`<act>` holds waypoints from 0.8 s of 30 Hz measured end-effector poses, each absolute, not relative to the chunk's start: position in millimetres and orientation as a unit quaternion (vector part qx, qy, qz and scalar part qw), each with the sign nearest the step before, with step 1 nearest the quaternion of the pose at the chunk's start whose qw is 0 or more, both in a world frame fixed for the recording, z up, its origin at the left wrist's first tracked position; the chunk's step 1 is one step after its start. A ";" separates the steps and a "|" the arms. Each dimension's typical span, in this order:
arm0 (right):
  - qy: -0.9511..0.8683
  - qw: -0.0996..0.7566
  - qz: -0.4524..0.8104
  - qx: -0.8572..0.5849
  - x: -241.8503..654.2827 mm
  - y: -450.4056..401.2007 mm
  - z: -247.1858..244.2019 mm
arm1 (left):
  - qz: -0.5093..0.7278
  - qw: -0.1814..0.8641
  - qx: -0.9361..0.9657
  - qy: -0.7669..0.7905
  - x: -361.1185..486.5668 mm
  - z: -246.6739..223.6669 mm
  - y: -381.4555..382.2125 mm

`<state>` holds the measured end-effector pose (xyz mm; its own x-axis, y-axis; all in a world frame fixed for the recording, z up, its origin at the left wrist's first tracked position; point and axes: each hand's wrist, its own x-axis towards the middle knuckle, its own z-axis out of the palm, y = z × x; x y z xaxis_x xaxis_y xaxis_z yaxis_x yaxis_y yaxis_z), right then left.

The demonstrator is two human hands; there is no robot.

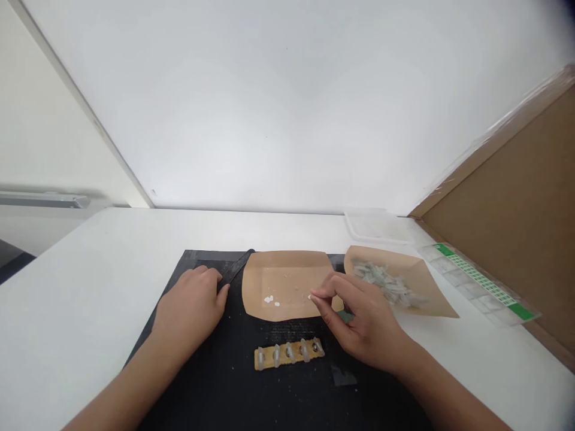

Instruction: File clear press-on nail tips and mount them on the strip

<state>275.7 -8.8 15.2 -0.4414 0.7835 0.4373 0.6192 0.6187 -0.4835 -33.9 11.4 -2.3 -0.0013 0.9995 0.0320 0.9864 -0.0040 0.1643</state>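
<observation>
My right hand (366,317) is over the right part of a brown paper tray (287,278), thumb and forefinger pinched on a tiny white piece (309,297). Several small white bits (268,299) lie in that tray. My left hand (193,302) rests palm down on the black mat (215,383), thumb apart from its bent fingers and nothing visibly held. Beside its fingertips lies a slim black tool (239,266), its near end close to the thumb. In front of the tray sits a tan strip (283,354) with several translucent pieces laid across it.
To the right, a second brown paper tray (435,299) holds a heap of translucent strips (390,284). Farther right is a clear compartment box (485,284) with green labelling. A clear plastic lid or tray (377,224) stands near the back wall. Cardboard (507,179) borders the right side.
</observation>
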 end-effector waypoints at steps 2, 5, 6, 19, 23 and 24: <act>-0.839 0.318 0.127 -0.422 275.6 -9.4 16.4 | 0.089 0.048 0.702 0.705 -35.6 -3.9 12.3; -0.838 0.312 0.126 -0.429 275.3 -8.7 17.0 | 0.115 0.048 0.698 0.705 -37.4 -4.4 13.4; -0.839 0.310 0.125 -0.431 275.3 -8.1 16.8 | 0.123 0.050 0.698 0.704 -37.9 -3.8 13.7; -0.841 0.309 0.115 -0.430 276.0 -7.1 13.8 | 0.239 0.059 0.690 0.681 -30.9 11.2 17.3; -0.838 0.325 0.115 -0.422 275.3 -5.8 11.1 | 0.362 0.098 0.706 0.601 -20.0 14.0 11.3; -0.837 0.332 0.115 -0.421 274.5 -5.9 10.4 | 0.380 0.117 0.710 0.581 -17.0 15.0 8.9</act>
<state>274.5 -5.9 10.4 -0.4265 0.7800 0.4580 0.6274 0.6198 -0.4714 -17.0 8.9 15.0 0.0352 0.9146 0.4029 0.7360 -0.2965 0.6086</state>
